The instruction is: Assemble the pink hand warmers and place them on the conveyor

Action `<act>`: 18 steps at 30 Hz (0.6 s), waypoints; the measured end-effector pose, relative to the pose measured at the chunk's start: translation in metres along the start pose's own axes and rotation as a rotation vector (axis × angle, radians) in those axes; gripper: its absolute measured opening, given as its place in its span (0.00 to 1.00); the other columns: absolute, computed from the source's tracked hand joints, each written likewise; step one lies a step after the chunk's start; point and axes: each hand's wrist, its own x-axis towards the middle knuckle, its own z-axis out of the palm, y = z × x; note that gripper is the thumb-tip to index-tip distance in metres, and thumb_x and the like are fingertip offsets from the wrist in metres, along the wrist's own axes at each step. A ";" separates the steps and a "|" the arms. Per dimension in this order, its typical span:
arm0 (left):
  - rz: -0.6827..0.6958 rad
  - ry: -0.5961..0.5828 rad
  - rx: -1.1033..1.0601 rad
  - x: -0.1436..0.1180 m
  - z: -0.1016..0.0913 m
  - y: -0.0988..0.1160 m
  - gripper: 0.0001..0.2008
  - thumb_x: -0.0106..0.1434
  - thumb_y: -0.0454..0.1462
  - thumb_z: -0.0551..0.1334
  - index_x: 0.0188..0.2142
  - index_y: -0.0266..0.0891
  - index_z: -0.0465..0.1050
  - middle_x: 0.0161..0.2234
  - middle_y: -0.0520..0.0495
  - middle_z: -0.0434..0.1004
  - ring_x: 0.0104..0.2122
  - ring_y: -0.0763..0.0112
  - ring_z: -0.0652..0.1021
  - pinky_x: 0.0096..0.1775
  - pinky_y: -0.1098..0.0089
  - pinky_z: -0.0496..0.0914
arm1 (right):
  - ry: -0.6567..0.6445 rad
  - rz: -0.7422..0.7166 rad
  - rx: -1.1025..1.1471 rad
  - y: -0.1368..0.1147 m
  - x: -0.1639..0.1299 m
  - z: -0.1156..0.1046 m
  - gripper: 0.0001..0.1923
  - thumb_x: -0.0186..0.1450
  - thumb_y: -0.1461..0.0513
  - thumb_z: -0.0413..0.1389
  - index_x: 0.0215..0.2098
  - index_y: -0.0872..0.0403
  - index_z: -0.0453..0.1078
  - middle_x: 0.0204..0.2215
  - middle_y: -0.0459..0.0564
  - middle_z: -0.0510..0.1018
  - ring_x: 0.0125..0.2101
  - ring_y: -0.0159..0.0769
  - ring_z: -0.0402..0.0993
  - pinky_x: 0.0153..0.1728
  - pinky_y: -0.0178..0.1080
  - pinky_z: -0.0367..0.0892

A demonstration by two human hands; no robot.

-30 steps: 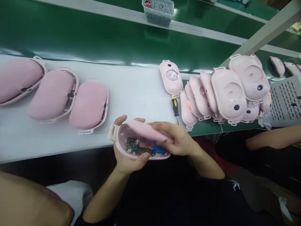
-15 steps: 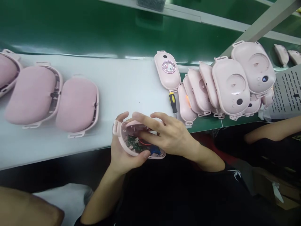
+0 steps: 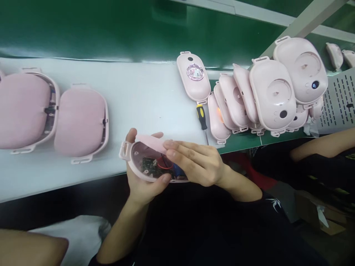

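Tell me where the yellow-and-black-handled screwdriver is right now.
In the head view, the yellow-and-black-handled screwdriver lies on the white table, right of centre, just below the single pink oval device and left of the leaning stack of pink plastic shells.

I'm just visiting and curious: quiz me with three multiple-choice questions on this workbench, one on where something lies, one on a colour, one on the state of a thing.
1. Where does the screwdriver lie?
A. On the white table, beside the row of pink shells
B. In the person's lap
C. On the grey perforated tray

2. What colour is the screwdriver's handle?
A. Red and white
B. Yellow and black
C. All blue

3. The pink case in the left hand is:
A. Shut and sealed
B. Open, its circuit board showing
C. Wrapped in plastic

Answers: 1 A, it rests on the table by the leaning shells. 2 B, yellow with black bands. 3 B, green board and red wire show, right hand at it.
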 end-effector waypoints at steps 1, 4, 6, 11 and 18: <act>-0.003 0.003 -0.006 0.000 0.000 0.000 0.53 0.61 0.53 0.81 0.79 0.63 0.59 0.69 0.43 0.77 0.61 0.43 0.85 0.66 0.37 0.81 | 0.024 -0.009 0.001 0.000 0.000 0.000 0.13 0.80 0.67 0.56 0.59 0.64 0.77 0.56 0.59 0.90 0.62 0.37 0.86 0.63 0.36 0.84; -0.021 -0.003 -0.034 0.000 0.003 0.000 0.51 0.62 0.51 0.81 0.78 0.62 0.60 0.68 0.43 0.78 0.60 0.45 0.86 0.64 0.41 0.83 | 0.018 -0.008 0.025 0.001 -0.002 0.001 0.14 0.80 0.68 0.55 0.59 0.65 0.77 0.56 0.60 0.89 0.63 0.39 0.85 0.64 0.38 0.84; 0.015 -0.020 -0.073 0.001 0.004 -0.001 0.50 0.63 0.48 0.81 0.78 0.59 0.61 0.67 0.43 0.79 0.59 0.47 0.86 0.62 0.46 0.85 | 0.008 -0.008 0.040 -0.001 -0.006 0.003 0.14 0.81 0.67 0.55 0.60 0.63 0.77 0.56 0.59 0.90 0.63 0.38 0.85 0.63 0.38 0.85; 0.036 -0.030 -0.127 0.004 0.004 -0.003 0.46 0.64 0.42 0.81 0.76 0.58 0.64 0.60 0.46 0.81 0.54 0.55 0.88 0.54 0.57 0.87 | -0.034 0.028 0.194 0.001 -0.007 -0.002 0.12 0.80 0.65 0.58 0.59 0.59 0.76 0.53 0.55 0.91 0.59 0.35 0.88 0.62 0.37 0.85; -0.025 -0.190 0.006 0.015 0.015 0.014 0.41 0.59 0.57 0.81 0.66 0.49 0.74 0.42 0.47 0.81 0.36 0.62 0.83 0.37 0.63 0.83 | -0.267 0.316 0.679 0.020 0.021 -0.012 0.28 0.86 0.51 0.42 0.63 0.59 0.75 0.63 0.59 0.85 0.68 0.37 0.80 0.72 0.43 0.74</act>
